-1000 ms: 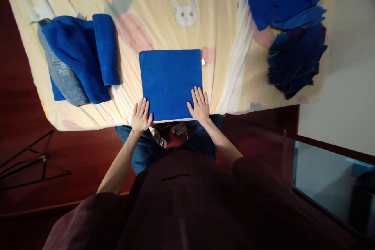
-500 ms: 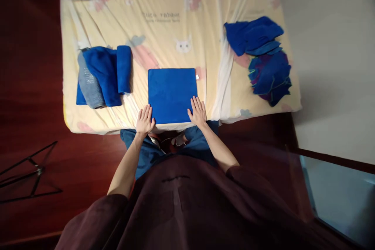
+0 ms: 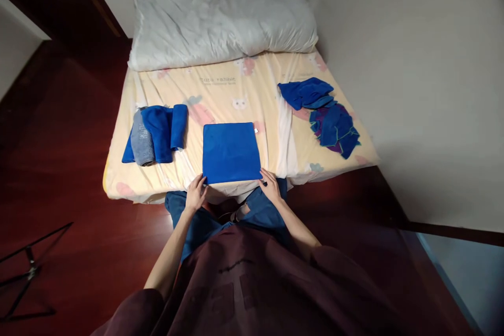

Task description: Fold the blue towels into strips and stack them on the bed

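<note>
A blue towel (image 3: 231, 152) lies flat and smooth near the front edge of the bed, a small white tag showing at its right side. At its near left corner is my left hand (image 3: 196, 193), with fingertips and thumb closed on the edge. My right hand (image 3: 270, 187) pinches the near right corner in the same way. Left of the towel rest rolled blue towels and a grey one (image 3: 143, 139) with lettering. To the right lie a crumpled blue cloth (image 3: 309, 93) and a heap of blue and purple cloths (image 3: 336, 130) with green edging.
The bed (image 3: 220, 97) has a pale yellow sheet with rabbit and carrot prints. A white quilt (image 3: 224, 16) is bunched at its far end. A white wall (image 3: 394, 89) runs along the right. Black stand legs (image 3: 31, 273) are on the dark red floor at left.
My hands have slid from lying flat at the towel's sides to its two near corners, where the fingers have closed. The view has tilted up, showing more of the quilt and walls.
</note>
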Demonstrator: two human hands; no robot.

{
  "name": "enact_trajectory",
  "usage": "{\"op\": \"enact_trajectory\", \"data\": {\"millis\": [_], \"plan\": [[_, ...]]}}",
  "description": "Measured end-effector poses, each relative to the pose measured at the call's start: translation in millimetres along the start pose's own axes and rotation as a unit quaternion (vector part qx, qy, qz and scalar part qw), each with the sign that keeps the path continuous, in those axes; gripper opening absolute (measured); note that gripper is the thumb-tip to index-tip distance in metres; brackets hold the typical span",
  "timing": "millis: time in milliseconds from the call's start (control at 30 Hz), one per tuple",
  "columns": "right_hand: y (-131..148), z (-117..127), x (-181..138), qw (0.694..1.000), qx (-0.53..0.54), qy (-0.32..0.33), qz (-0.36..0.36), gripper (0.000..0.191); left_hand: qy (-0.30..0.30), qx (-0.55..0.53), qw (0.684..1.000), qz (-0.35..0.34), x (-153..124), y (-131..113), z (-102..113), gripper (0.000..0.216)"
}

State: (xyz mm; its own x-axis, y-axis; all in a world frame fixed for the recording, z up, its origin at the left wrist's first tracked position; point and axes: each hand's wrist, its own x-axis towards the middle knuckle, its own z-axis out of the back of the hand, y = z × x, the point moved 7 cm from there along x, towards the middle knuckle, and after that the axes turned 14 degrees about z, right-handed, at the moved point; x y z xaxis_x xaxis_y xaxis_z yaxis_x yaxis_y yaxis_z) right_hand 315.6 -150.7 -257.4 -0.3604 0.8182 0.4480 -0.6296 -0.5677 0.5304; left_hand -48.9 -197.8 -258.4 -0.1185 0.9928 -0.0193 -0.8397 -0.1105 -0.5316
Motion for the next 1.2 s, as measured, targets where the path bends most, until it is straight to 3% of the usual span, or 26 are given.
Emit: {"op": "enact_trajectory", "data": {"millis": [100, 233, 333, 600, 867, 1067, 1200], "plan": [[-1, -3, 5, 0.999, -0.043, -0.002, 0.001, 0.039, -0.025, 0.017, 1.000, -0.007, 10, -12, 5, 0.042], [2, -14, 6, 0.997, -0.071, 0.024, 0.020, 0.037, 0.024, 0.039, 0.996, -0.073, 17, -29, -7, 0.040], [3, -18, 5, 0.996, -0.087, 0.028, 0.011, 0.037, 0.028, 0.043, 0.995, -0.083, 20, -32, -12, 0.041], [3, -21, 17, 0.993, -0.113, 0.032, -0.020, 0.045, 0.002, 0.056, 0.998, -0.029, 33, -24, -7, 0.046], [-4, -21, 25, 0.995, -0.093, 0.027, -0.038, 0.049, -0.030, -0.126, 0.991, 0.035, 47, 3, -1, 0.038], [-12, -13, 27, 0.995, -0.028, -0.053, -0.082, 0.051, -0.032, -0.168, 0.983, 0.061, 47, 10, -2, 0.031], [-10, -4, 25, 0.997, 0.009, -0.053, -0.057, 0.049, -0.043, -0.173, 0.982, 0.063, 40, 10, 2, 0.028]]}}
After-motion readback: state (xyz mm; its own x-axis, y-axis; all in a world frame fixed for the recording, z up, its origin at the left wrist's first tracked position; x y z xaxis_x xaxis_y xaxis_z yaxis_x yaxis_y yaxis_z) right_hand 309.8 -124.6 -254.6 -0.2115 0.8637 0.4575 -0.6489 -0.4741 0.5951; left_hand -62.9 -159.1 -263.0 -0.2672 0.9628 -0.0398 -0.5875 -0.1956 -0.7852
